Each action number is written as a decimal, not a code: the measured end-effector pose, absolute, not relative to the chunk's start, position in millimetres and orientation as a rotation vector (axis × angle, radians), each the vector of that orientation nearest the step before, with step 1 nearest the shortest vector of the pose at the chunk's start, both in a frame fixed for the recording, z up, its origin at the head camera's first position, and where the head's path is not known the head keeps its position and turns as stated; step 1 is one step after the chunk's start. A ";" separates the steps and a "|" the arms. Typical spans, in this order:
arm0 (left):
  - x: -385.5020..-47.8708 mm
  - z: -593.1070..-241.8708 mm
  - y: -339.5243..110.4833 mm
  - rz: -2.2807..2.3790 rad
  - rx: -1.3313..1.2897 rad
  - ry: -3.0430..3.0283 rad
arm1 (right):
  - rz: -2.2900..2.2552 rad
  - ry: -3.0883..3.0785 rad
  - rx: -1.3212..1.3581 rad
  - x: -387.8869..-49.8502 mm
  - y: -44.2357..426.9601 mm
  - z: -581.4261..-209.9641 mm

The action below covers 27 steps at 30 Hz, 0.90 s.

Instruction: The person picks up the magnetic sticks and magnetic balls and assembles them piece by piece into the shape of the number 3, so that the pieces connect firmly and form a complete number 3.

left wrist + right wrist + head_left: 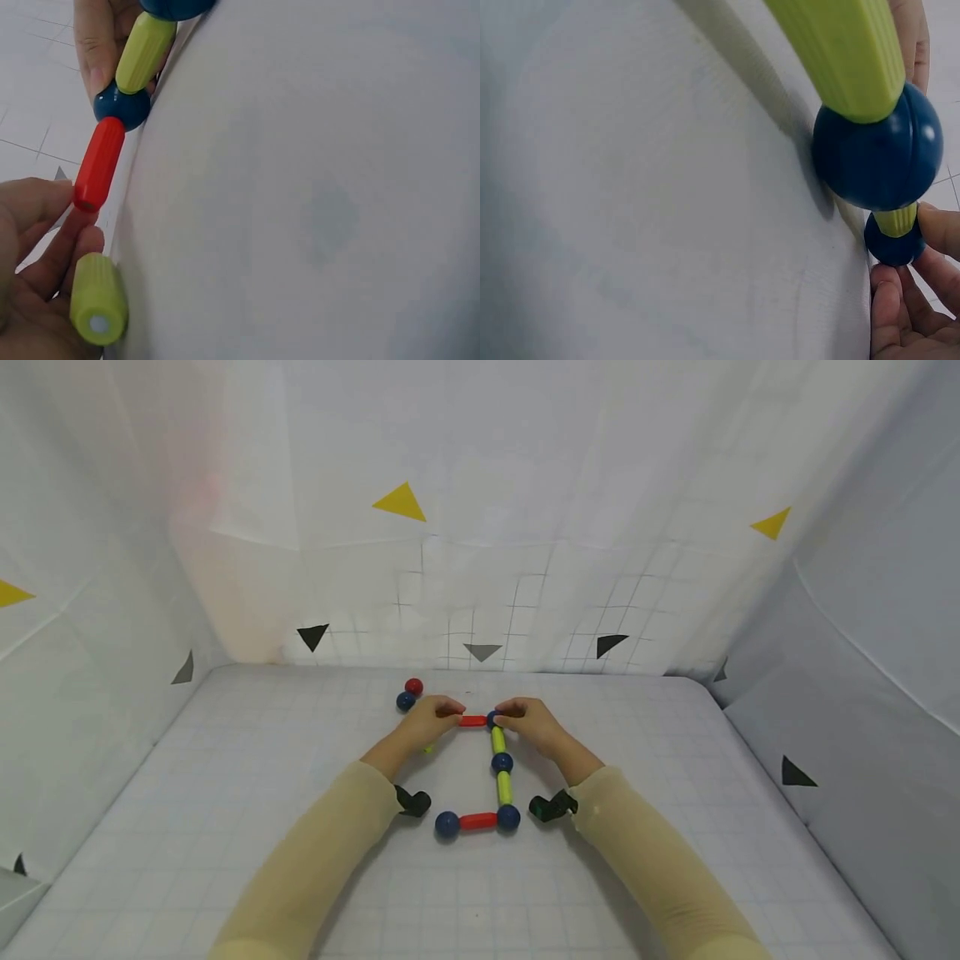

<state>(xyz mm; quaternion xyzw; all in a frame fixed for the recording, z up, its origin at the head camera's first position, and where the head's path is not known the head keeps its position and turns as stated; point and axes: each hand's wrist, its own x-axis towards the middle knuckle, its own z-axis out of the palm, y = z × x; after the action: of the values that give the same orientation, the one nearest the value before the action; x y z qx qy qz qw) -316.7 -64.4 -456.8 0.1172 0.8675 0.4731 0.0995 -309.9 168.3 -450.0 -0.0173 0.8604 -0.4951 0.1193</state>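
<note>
My left hand [427, 723] pinches the outer end of a red rod [473, 721], also clear in the left wrist view [99, 165]. That rod's other end touches a dark blue ball [493, 719], which my right hand [531, 724] grips between thumb and fingers. From this ball a yellow-green rod [498, 741], a blue ball [502, 762] and another yellow-green rod [504, 788] run toward the front, down to a corner ball [507, 817]. A red rod [478, 821] links that corner to a blue ball [447, 825] on the left.
Behind my left hand lie a red ball [413, 687] and a blue ball [405, 701]. A loose yellow-green rod [99, 300] lies beside my left fingers. White cloth walls with yellow and black triangles stand around the white table [225, 827].
</note>
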 end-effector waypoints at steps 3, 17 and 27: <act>-313.8 -457.0 -70.5 1.407 0.316 2.591 | -1.437 2.525 -0.044 -309.4 168.1 -450.9; -308.1 -450.3 -99.2 1.532 0.315 2.661 | -1.455 2.513 -0.059 -306.7 168.9 -448.1; -309.5 -448.8 -115.5 1.624 0.227 2.705 | -1.451 2.505 -0.066 -306.1 169.2 -447.2</act>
<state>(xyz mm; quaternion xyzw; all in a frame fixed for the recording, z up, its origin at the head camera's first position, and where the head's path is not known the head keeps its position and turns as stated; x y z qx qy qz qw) -309.5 -115.5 -448.8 0.0719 0.8551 0.5134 -0.0108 -306.1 169.2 -447.2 -0.0225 0.8585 -0.4974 0.1228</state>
